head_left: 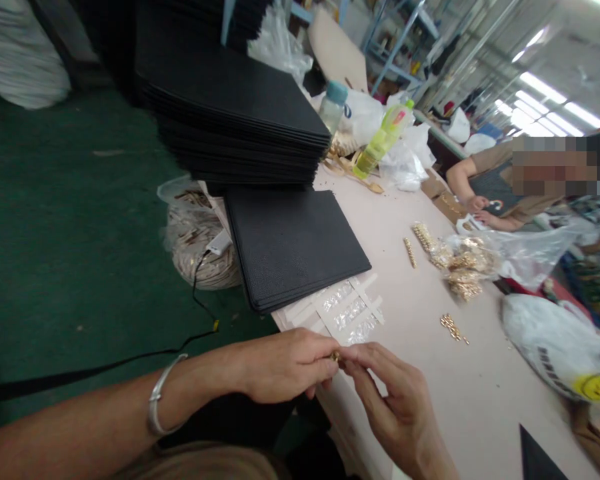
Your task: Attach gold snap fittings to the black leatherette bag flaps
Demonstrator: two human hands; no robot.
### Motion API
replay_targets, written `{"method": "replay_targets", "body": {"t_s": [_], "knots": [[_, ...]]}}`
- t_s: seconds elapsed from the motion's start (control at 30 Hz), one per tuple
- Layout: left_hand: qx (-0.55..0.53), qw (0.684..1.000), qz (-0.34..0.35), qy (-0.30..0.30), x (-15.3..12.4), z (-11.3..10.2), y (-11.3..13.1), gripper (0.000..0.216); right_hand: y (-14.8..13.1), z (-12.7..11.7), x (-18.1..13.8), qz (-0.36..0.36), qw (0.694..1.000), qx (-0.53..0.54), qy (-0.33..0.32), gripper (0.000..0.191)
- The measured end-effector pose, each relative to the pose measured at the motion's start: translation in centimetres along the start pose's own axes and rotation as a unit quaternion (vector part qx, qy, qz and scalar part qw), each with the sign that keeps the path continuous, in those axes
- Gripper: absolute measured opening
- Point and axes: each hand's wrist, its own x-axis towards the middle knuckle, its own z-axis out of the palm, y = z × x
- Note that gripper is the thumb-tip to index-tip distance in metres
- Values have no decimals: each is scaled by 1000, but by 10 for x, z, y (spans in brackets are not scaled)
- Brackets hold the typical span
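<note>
Between the fingertips of both hands is a small gold metal piece (335, 357), mostly covered, so its exact kind is unclear. My left hand (290, 363), with a silver bangle on its wrist, pinches it from the left. From the right, the thumb and fingertips of my right hand (393, 393) close on the same piece. Just beyond the hands, clear tape strips (350, 312) lie on the pale table (390, 293). A short stack of black textured sheets (295, 243) rests at the table's left edge. To the right lies a loose group of small gold metal pieces (453, 328).
A tall pile of black sheets (245, 127) stands behind. Farther back are a yellow-green bottle (383, 140) and a blue-lidded bottle (334, 107). Bagged gold pieces (467, 263) and a white plastic bag (550, 347) sit at right. Across the table, a person (495, 180) handles something.
</note>
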Motion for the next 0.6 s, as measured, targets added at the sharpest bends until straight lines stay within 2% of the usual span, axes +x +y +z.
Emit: {"method": "replay_targets", "body": {"t_s": [0.2, 0.4, 0.6], "knots": [[-4, 1000, -8, 21, -4, -9, -1, 23, 1, -1, 15, 9, 1000, -9, -27, 27], [-8, 999, -15, 39, -3, -6, -3, 25, -2, -5, 21, 27, 996, -19, -87, 30], [-30, 999, -39, -1, -5, -3, -5, 29, -3, -12, 21, 36, 991, -24, -124, 27]]}}
